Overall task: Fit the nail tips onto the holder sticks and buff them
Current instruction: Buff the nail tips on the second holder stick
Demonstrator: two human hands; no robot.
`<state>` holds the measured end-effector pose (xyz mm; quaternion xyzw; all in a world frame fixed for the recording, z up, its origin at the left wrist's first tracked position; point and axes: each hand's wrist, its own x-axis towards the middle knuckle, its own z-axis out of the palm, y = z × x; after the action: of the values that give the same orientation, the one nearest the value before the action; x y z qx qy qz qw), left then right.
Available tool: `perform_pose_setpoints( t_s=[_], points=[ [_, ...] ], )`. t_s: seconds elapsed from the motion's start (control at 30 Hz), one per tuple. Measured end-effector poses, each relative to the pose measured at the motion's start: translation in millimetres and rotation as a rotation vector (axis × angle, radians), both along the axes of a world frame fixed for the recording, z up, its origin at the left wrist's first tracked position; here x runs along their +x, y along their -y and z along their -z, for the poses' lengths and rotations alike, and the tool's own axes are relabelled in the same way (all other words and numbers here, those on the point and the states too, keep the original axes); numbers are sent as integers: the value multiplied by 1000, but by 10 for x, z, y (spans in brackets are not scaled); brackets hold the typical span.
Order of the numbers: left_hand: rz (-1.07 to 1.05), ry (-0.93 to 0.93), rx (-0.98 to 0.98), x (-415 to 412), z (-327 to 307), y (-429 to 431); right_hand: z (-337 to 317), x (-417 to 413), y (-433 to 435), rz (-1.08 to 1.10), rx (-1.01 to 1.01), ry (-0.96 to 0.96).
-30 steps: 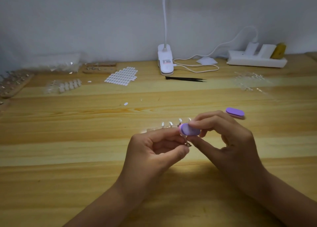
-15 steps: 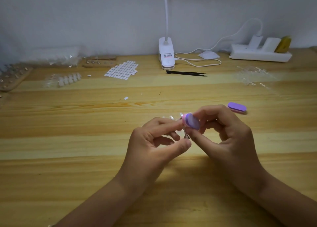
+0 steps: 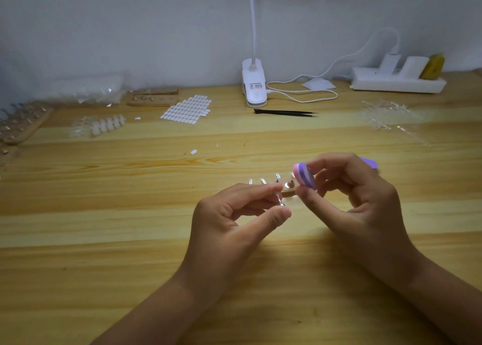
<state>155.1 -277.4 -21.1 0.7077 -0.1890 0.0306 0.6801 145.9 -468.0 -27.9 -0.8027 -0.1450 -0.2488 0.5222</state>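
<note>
Okay, on my feed both hands work at table [image 3: 130, 266] centre. Left hand [image 3: 229, 219] pinches a small metal holder stick [image 3: 280, 201] between thumb and forefinger, other fingers curled under; I can't tell if a nail tip sits on it, too small. Right hand [image 3: 360, 203] pinches a pink-and-purple buffer [image 3: 303, 177] between thumb and fingertips, tilted, held just above and right of the stick, not clearly touching it. Just behind the hands I see a wooden base [image 3: 288, 193] on the table with a row of upright sticks [image 3: 263, 180], clear tips on top. A second purple buffer [image 3: 369, 162] lies on the table behind the right hand, mostly hidden. Far side: white clip lamp [image 3: 254, 86] by the wall, its cable looping to a power strip [image 3: 396, 82] at right; black tweezers [image 3: 285, 113] lie in front of the lamp. A sheet of white oval stickers [image 3: 186, 109] lies left of the lamp, a strip of nail tips [image 3: 108, 124] further left, and a loaded wooden rack [image 3: 20, 125] at the left edge. Loose clear tips [image 3: 386, 115] are scattered far right.
</note>
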Motion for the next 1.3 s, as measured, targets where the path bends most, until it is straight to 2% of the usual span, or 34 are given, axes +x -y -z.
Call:
perform_pose_setpoints(
  t_s=[0.23,0.47,0.63,0.77,0.97,1.07,1.13,1.23,1.3],
  points=[
    [68,-162,-116,-8,-6,7,18,-7,2,-23,-62,22],
    [42,-307,-221,16,-15,4,44,25,35,-44,-97,78],
    [25,-300,-210,23,-13,-14,25,21,65,-29,-105,79],
    [31,-246,-179,0,-20,1,-13,-14,5,-38,-281,225],
    [55,-166,-146,-43,-38,-2,-9,-23,63,-60,-373,281],
    [29,-214,-143,-41,-30,22,-28,19,111,-8,-334,256],
    [33,-212,-138,-37,-31,21,-42,2,63,-49,-302,275],
    [67,-175,-124,-53,-48,6,-32,-36,37,-106,-361,316],
    [58,-197,-133,-53,-48,5,-31,-5,103,-46,-377,301]
  ],
)
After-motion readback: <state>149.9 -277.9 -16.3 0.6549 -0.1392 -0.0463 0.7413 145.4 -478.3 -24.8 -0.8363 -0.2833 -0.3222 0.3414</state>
